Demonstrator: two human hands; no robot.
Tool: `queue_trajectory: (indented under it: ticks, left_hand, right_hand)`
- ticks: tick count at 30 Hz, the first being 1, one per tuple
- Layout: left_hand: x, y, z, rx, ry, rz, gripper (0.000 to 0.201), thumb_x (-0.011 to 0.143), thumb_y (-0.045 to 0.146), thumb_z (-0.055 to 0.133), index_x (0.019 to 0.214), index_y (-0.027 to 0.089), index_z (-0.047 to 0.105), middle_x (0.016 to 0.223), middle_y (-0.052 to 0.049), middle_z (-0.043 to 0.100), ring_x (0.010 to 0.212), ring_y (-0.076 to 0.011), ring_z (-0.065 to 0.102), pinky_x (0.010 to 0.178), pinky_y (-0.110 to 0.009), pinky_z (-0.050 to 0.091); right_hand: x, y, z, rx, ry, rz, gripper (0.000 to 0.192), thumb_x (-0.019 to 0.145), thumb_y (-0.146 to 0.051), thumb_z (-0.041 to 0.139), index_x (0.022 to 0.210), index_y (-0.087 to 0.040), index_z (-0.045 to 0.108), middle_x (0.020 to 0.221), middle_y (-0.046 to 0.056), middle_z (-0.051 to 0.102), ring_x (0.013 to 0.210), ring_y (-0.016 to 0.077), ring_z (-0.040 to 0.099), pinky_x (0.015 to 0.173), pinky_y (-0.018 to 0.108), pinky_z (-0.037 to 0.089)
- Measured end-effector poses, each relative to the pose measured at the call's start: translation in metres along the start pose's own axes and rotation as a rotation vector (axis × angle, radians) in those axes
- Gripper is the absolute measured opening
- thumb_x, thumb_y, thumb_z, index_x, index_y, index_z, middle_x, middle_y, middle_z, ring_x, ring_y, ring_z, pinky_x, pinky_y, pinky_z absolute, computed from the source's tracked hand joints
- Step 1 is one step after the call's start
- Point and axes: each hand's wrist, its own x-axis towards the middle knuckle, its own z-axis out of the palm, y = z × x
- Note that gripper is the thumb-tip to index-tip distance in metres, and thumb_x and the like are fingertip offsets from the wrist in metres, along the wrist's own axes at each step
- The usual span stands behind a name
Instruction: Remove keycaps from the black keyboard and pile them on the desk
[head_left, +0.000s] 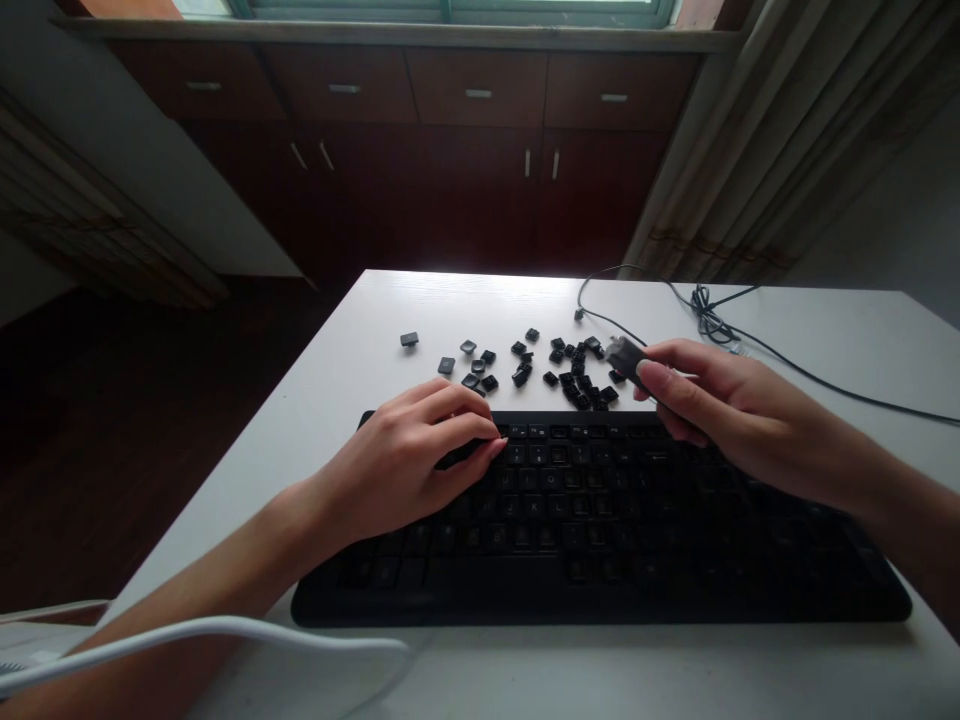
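A black keyboard (487,575) lies on the white table, with several key positions lacking their caps. My left hand (420,445) rests over its upper left part, thumb and fingertips pinched together at the top rows. Whatever is between those fingertips is too small to make out. Above the keyboard's upper right edge, my right hand (712,395) grips a short, flat, dark tool (628,358) with a ragged greyish end, pointing left. Its exact kind is unclear. Loose black keycaps (577,385) lie behind the keyboard, densest near the tool; others (469,347) are scattered further left.
A black cable (825,380) crosses the white table (315,365), with a tangled bundle (705,312) at the back right. In the left foreground a white cord (225,628) passes in front of my left forearm. Dark red cabinets (450,190) stand beyond the table.
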Motion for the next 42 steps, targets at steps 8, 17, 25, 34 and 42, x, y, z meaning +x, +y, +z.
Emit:
queue_trajectory:
  ticks: [8, 17, 25, 34, 42]
  left_hand:
    - [-0.001, 0.000, -0.001, 0.021, -0.004, 0.002, 0.008, 0.092, 0.014, 0.068, 0.098, 0.019, 0.069, 0.100, -0.004, 0.069, 0.089, -0.0167, 0.062, 0.079, -0.031, 0.053]
    - [0.000, 0.001, -0.001, 0.023, -0.005, 0.002, 0.013, 0.089, 0.010, 0.071, 0.099, 0.018, 0.069, 0.102, -0.005, 0.068, 0.093, -0.0159, 0.063, 0.081, -0.029, 0.054]
    - [-0.001, -0.002, 0.001, 0.028, 0.001, -0.009, 0.016, 0.088, 0.009, 0.072, 0.100, 0.019, 0.069, 0.103, -0.004, 0.067, 0.094, -0.0157, 0.063, 0.083, -0.029, 0.054]
    - [-0.002, -0.001, 0.000, 0.016, -0.005, -0.014, 0.016, 0.088, 0.009, 0.072, 0.100, 0.018, 0.068, 0.103, -0.005, 0.067, 0.095, -0.0156, 0.063, 0.083, -0.029, 0.054]
    - [0.000, 0.000, -0.001, 0.012, -0.020, -0.024, 0.011, 0.090, 0.012, 0.069, 0.098, 0.019, 0.069, 0.101, -0.005, 0.068, 0.093, -0.0163, 0.063, 0.082, -0.030, 0.054]
  right_hand:
    - [0.007, 0.002, 0.005, 0.293, 0.124, -0.018, 0.034, 0.088, -0.051, 0.072, 0.107, -0.022, 0.075, 0.084, 0.003, 0.073, 0.067, 0.0136, 0.067, 0.061, 0.025, 0.055]
    - [0.005, -0.002, 0.001, 0.329, 0.154, -0.054, 0.034, 0.083, -0.048, 0.079, 0.114, -0.034, 0.079, 0.096, 0.002, 0.078, 0.092, 0.0216, 0.072, 0.088, 0.038, 0.058]
    - [0.005, 0.002, 0.005, 0.540, 0.076, -0.053, 0.026, 0.086, -0.045, 0.077, 0.107, -0.029, 0.077, 0.095, 0.002, 0.076, 0.091, 0.0183, 0.072, 0.085, 0.034, 0.059]
    - [0.004, 0.011, 0.012, 0.461, 0.093, -0.114, 0.031, 0.094, -0.056, 0.062, 0.107, -0.030, 0.049, 0.100, 0.000, 0.067, 0.091, 0.0197, 0.068, 0.079, 0.037, 0.059]
    - [-0.005, 0.014, -0.009, -0.215, -0.117, 0.003, 0.034, 0.089, -0.057, 0.067, 0.093, -0.023, 0.061, 0.082, 0.002, 0.067, 0.066, 0.0168, 0.058, 0.057, 0.031, 0.045]
